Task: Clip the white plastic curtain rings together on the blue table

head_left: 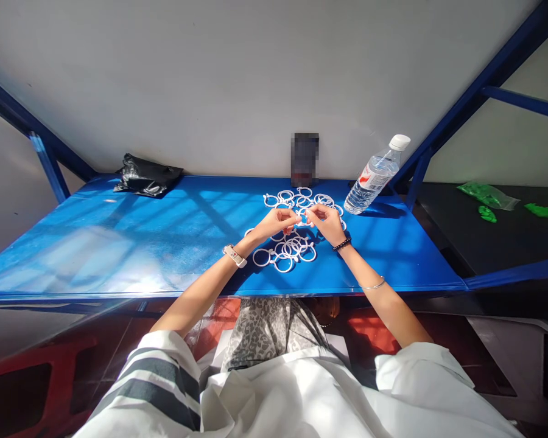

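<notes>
Above the blue tabletop my left hand [276, 222] and my right hand [325, 221] meet almost fingertip to fingertip, both closed in a pinch. Between them is a white ring [302, 214], mostly covered by my fingers. More white rings with small tabs lie loose around my hands. One heap of rings [292, 247] is on the near side, below my fingers. Another group of rings [304, 193] spreads out just beyond them.
A clear water bottle [373, 176] with a white cap stands right of the rings. A dark upright object [304, 159], pixelated, is at the wall. The blue table [164, 243] carries a black plastic bag [148, 176] at back left. Green bagged pieces [486, 196] lie on a dark surface at right.
</notes>
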`<state>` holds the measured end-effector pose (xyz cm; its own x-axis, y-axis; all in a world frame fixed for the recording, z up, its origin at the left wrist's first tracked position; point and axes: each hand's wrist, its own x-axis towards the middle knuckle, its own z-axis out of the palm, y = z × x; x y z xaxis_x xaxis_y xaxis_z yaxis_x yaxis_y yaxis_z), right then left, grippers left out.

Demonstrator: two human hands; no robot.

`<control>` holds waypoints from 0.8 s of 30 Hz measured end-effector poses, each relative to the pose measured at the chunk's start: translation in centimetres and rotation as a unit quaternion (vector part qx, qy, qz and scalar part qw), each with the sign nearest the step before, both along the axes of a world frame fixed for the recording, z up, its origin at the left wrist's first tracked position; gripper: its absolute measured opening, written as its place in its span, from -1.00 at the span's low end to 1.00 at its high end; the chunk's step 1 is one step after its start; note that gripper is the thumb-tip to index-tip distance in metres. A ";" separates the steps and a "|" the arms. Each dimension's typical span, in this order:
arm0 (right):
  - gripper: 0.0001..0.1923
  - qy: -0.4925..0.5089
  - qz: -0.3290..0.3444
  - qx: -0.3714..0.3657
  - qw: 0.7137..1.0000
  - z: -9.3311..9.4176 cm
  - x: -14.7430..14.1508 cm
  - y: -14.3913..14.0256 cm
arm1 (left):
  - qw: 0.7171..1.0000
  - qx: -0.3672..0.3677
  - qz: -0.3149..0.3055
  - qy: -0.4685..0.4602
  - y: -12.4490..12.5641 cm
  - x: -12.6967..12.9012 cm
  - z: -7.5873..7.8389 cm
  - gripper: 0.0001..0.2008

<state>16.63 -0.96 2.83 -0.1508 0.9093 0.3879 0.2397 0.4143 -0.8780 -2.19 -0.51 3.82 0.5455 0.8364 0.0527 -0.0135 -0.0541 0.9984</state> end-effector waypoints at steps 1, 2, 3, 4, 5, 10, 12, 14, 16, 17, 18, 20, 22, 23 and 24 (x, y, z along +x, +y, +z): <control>-0.72 0.003 -0.001 0.001 1.000 -0.1 0.0 0.1 | 1.000 0.001 0.001 0.004 0.0 0.0 0.0 -0.58; -0.72 0.005 0.000 0.001 1.000 -0.2 0.1 0.1 | 1.000 0.002 0.002 0.007 0.0 0.0 0.0 -0.58; -0.72 0.007 0.002 0.001 1.000 -0.2 0.1 0.1 | 1.000 0.002 0.004 0.011 0.0 0.0 0.0 -0.58; -0.72 0.008 0.003 0.000 1.000 -0.2 0.1 0.2 | 1.000 0.002 0.006 0.013 0.0 0.0 0.1 -0.58; -0.71 0.010 0.005 -0.001 1.000 -0.2 0.1 0.2 | 1.000 0.001 0.009 0.015 0.0 0.0 0.1 -0.58; -0.66 0.020 0.007 -0.016 1.000 0.0 -0.1 0.0 | 1.000 0.004 0.011 0.018 0.0 -0.1 0.1 -0.58; -0.64 0.023 0.006 -0.019 1.000 0.1 -0.2 -0.1 | 1.000 0.013 0.007 0.023 0.0 -0.1 0.1 -0.57; -0.64 0.029 0.005 -0.021 0.999 0.0 -0.2 0.0 | 0.999 0.023 -0.001 0.032 0.0 -0.2 0.2 -0.56; -0.63 0.035 0.004 -0.022 0.999 0.0 -0.2 0.0 | 0.999 0.028 -0.016 0.039 0.0 -0.2 0.2 -0.55; -0.63 0.036 0.003 -0.022 0.999 0.0 -0.2 0.0 | 0.998 0.028 -0.025 0.041 0.1 -0.2 0.1 -0.54; -0.63 0.037 0.002 -0.022 0.999 0.0 -0.2 0.1 | 0.998 0.028 -0.035 0.040 0.1 -0.2 0.0 -0.54; -0.63 0.040 -0.001 -0.021 0.999 0.0 -0.2 0.1 | 0.997 0.029 -0.054 0.035 0.2 -0.3 -0.3 -0.54; -0.63 0.043 -0.001 -0.021 0.999 0.0 -0.2 0.1 | 0.996 0.034 -0.072 0.033 0.4 -0.3 -0.6 -0.53; -0.63 0.045 0.000 -0.022 0.999 0.0 -0.2 0.1 | 0.996 0.036 -0.078 0.034 0.5 -0.4 -0.8 -0.54; -0.63 0.047 0.001 -0.022 0.999 0.0 -0.2 0.1 | 0.995 0.037 -0.083 0.035 0.6 -0.4 -0.9 -0.54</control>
